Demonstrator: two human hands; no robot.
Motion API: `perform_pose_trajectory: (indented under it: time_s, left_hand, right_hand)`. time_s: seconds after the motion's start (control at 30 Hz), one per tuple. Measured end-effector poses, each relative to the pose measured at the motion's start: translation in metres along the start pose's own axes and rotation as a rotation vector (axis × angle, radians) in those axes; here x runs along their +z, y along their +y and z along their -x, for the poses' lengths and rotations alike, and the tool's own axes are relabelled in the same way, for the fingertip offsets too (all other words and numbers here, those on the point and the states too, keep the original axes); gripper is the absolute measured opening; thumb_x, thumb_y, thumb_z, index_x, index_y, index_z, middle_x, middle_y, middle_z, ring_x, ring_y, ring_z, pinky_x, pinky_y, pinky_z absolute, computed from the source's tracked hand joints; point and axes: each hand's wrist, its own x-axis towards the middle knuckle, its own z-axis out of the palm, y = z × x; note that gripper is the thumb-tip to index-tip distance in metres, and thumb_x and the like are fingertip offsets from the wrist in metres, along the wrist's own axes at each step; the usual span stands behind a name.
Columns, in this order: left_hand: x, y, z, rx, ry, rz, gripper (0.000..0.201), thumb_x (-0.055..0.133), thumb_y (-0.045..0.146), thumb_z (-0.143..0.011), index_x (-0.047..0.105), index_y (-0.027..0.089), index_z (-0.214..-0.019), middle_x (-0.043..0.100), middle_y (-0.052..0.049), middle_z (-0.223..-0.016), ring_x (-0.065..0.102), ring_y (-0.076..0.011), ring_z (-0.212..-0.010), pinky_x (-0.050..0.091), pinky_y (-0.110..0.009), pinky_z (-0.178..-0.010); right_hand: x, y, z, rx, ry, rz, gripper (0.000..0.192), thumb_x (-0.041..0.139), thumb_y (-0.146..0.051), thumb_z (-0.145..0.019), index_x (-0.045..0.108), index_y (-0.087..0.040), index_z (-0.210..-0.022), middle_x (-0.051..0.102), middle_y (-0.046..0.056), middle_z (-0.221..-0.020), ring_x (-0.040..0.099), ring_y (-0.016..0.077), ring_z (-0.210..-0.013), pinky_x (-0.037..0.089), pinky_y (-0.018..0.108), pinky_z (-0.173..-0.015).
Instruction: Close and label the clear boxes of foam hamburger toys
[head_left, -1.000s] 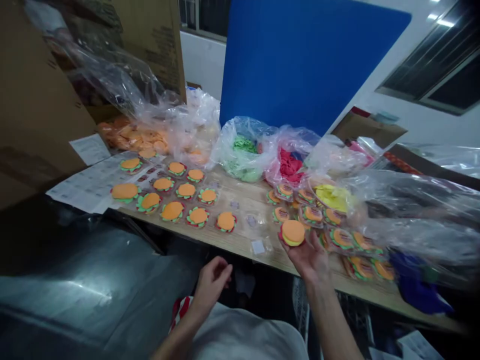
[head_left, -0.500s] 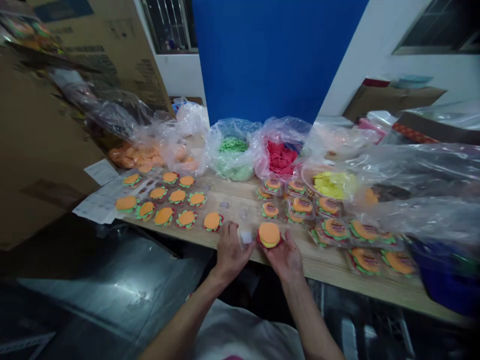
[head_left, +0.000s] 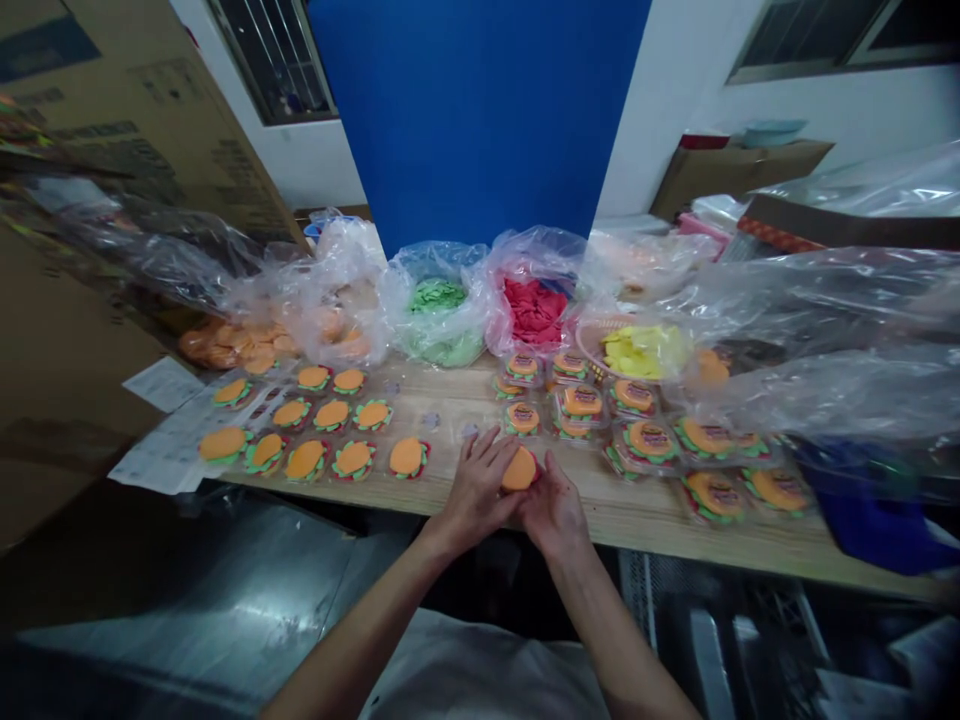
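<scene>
A foam burger toy [head_left: 519,468] with an orange top sits between both my hands at the near edge of the wooden table [head_left: 645,505]. My right hand [head_left: 553,505] holds it from below and the right. My left hand [head_left: 480,483] presses against its left side, fingers spread over the table. To the left lie rows of loose burger toys [head_left: 330,414]. On the right lie several burger toys packed in clear bags [head_left: 649,440].
Clear plastic bags of foam pieces line the back: orange [head_left: 240,345], green [head_left: 439,300], red [head_left: 534,308], yellow [head_left: 637,350]. A blue board [head_left: 480,100] stands behind. Cardboard boxes [head_left: 112,120] rise at left. Paper sheets [head_left: 161,440] lie under the loose toys.
My left hand came up from my lap to the table and closed in on the burger toy. My right hand drew the toy back toward the table's near edge.
</scene>
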Motion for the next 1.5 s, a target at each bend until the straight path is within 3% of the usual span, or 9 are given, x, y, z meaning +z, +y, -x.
perform_pose_trajectory:
  time_s: [0.1,0.23,0.33,0.5,0.8,1.0,1.2,1.33,1.5]
  left_hand:
    - [-0.002,-0.004,0.009,-0.013,0.12,0.066,0.063,0.063,0.037,-0.068,0.042,0.02,-0.125,0.047,-0.012,-0.129,0.031,-0.0295,-0.127,0.019,-0.047,-0.104]
    - [-0.001,-0.021,0.033,-0.344,0.398,-0.022,0.03,0.053,0.036,-0.076,0.054,0.017,-0.1,0.058,-0.012,-0.099,0.051,-0.0255,-0.1,0.038,-0.038,-0.086]
    - [0.005,-0.031,0.047,-0.519,0.342,-0.143,0.016,0.051,0.035,-0.077,0.053,0.02,-0.074,0.055,-0.007,-0.077,0.053,-0.0224,-0.08,0.04,-0.034,-0.074]
    - [0.012,-0.031,0.042,-0.657,0.252,-0.15,0.015,0.056,0.032,-0.071,0.049,0.019,-0.069,0.054,-0.006,-0.072,0.052,-0.0214,-0.073,0.037,-0.032,-0.066]
    - [0.017,-0.025,0.018,-0.84,0.415,0.936,0.029,0.064,0.025,-0.059,0.042,0.019,-0.077,0.048,0.005,-0.06,0.049,-0.0103,-0.055,0.037,-0.022,-0.053]
    - [0.011,-0.023,0.01,-0.82,0.196,1.151,0.054,0.072,0.032,-0.055,0.048,0.013,-0.1,0.059,0.0,-0.066,0.052,-0.0098,-0.055,0.035,-0.021,-0.05]
    - [0.01,-0.017,0.011,-0.77,0.275,1.246,0.05,0.071,0.036,-0.056,0.047,0.017,-0.095,0.051,0.006,-0.063,0.048,-0.0071,-0.053,0.033,-0.019,-0.05]
    - [0.008,-0.018,0.006,-0.829,0.357,1.139,0.051,0.067,0.046,-0.059,0.046,0.019,-0.097,0.054,0.001,-0.079,0.052,-0.009,-0.059,0.036,-0.019,-0.049]
    - [0.004,-0.025,-0.006,-0.742,0.392,0.579,0.048,0.064,0.054,-0.059,0.053,0.017,-0.086,0.051,0.0,-0.068,0.049,-0.0116,-0.061,0.035,-0.022,-0.053]
  right_hand:
    - [-0.004,-0.002,-0.002,0.001,-0.01,0.012,0.027,0.044,-0.034,-0.085,0.064,-0.015,-0.086,0.069,0.007,-0.088,0.064,0.0196,-0.085,0.048,0.039,-0.082]
    - [-0.008,-0.009,-0.005,-0.043,0.028,-0.006,0.023,0.046,-0.034,-0.084,0.062,-0.017,-0.085,0.068,0.007,-0.091,0.062,0.0205,-0.089,0.047,0.044,-0.083]
    - [-0.009,-0.011,-0.008,-0.055,0.054,-0.011,0.019,0.048,-0.033,-0.082,0.061,-0.019,-0.086,0.068,0.005,-0.09,0.061,0.0204,-0.092,0.045,0.047,-0.084]
    - [-0.014,-0.009,-0.014,-0.05,0.088,-0.018,0.019,0.047,-0.032,-0.083,0.061,-0.019,-0.085,0.069,0.004,-0.088,0.061,0.0202,-0.091,0.044,0.049,-0.084]
    - [-0.026,-0.008,-0.022,-0.016,0.052,0.011,0.021,0.051,-0.033,-0.08,0.061,-0.017,-0.088,0.069,0.006,-0.089,0.062,0.0203,-0.089,0.046,0.045,-0.083]
    - [-0.024,-0.005,-0.021,0.019,-0.006,0.012,0.02,0.051,-0.034,-0.081,0.061,-0.019,-0.087,0.069,0.004,-0.087,0.063,0.0198,-0.087,0.048,0.043,-0.079]
    - [-0.01,0.001,-0.017,0.031,-0.012,-0.039,0.025,0.047,-0.036,-0.083,0.062,-0.017,-0.089,0.069,0.006,-0.09,0.062,0.0205,-0.089,0.05,0.04,-0.076]
    - [0.002,0.007,-0.015,-0.04,-0.058,-0.011,0.026,0.046,-0.037,-0.083,0.063,-0.017,-0.086,0.069,0.005,-0.089,0.062,0.0192,-0.085,0.051,0.037,-0.072]
    - [0.012,0.016,-0.013,-0.114,-0.046,0.031,0.035,0.04,-0.041,-0.087,0.064,-0.016,-0.086,0.069,0.004,-0.086,0.063,0.0152,-0.081,0.05,0.028,-0.07]
